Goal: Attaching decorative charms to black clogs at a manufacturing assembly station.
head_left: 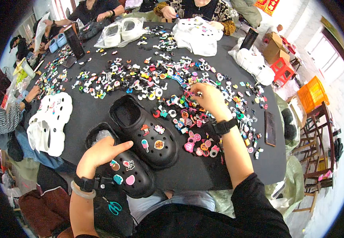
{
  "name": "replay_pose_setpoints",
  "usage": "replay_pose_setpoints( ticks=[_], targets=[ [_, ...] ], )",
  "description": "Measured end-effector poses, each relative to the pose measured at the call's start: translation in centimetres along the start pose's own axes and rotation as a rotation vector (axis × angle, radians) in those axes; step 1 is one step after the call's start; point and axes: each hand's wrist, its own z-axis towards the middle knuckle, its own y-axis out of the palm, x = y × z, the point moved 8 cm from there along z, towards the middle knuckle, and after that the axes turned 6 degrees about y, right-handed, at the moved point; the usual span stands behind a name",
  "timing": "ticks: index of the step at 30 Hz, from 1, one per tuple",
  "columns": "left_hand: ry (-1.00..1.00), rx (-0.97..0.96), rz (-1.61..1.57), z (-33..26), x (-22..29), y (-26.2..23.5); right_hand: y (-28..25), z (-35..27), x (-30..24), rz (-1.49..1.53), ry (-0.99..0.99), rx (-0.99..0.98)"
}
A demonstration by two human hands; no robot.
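Observation:
Two black clogs lie side by side in front of me, toes toward me. The left black clog (138,178) carries several shoe charms, among them a teal shell and a pink one. The other black clog (162,152) has a cowboy-boot charm, an ice-pop charm and others on its top. My left hand (100,152) grips the left clog near its opening, thumb stretched toward the other clog; its other fingers are partly hidden. My right hand (208,97) reaches into the pile of colourful shoe charms (184,113), fingertips pinched together. What they hold is too small to make out.
White clogs (53,121) stand at the left, with bagged white clogs (120,31) at the far side. A phone (270,128) lies at the table's right edge. Teal-handled scissors (114,207) are by my lap. Other people sit around the dark table (88,85). Red stools (282,71) stand beyond.

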Motion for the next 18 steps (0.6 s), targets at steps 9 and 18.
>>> replay_pose_setpoints(
  ticks=[9,18],
  targets=[
    [0.093,-0.005,-0.038,0.0,0.0,-0.1,1.2,-2.2,-1.6,0.006,-0.074,-0.073],
    [0.081,-0.078,-0.116,0.2,0.2,0.6,-0.6,-3.8,-3.8,0.809,0.133,-0.274]
  ],
)
